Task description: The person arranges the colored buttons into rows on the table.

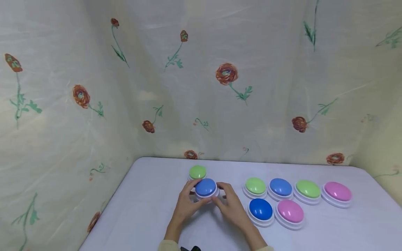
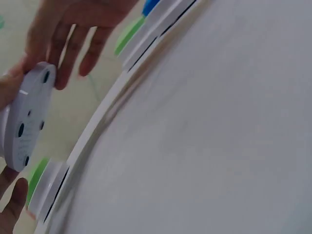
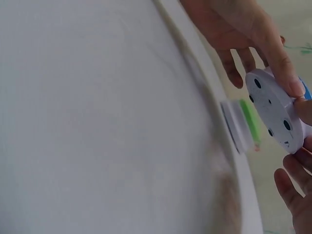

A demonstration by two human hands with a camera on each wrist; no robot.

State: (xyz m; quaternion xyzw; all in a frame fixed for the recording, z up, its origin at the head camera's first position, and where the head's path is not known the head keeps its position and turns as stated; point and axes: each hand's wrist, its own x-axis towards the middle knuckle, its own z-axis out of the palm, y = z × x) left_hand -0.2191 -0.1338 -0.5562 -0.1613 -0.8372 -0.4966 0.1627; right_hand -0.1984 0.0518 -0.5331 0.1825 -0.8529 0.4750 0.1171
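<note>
A push button with a light blue dome (image 1: 205,187) and white base is held between both hands, in front of a green button (image 1: 198,172). My left hand (image 1: 185,206) grips its left side, and my right hand (image 1: 231,205) grips its right side. Both thumbs meet at the near rim. Seen in the left wrist view, the white underside (image 2: 31,119) with dark round feet is tilted and off the table. The right wrist view also shows this underside (image 3: 273,109), with fingers of both hands at its rim.
On the white table (image 1: 141,209), right of my hands, stand a green button (image 1: 255,185), a blue button (image 1: 280,187), another green one (image 1: 308,189) and a pink one (image 1: 337,191). Nearer are a dark blue button (image 1: 260,209) and a pink button (image 1: 290,211). Flowered cloth (image 1: 267,104) hangs behind.
</note>
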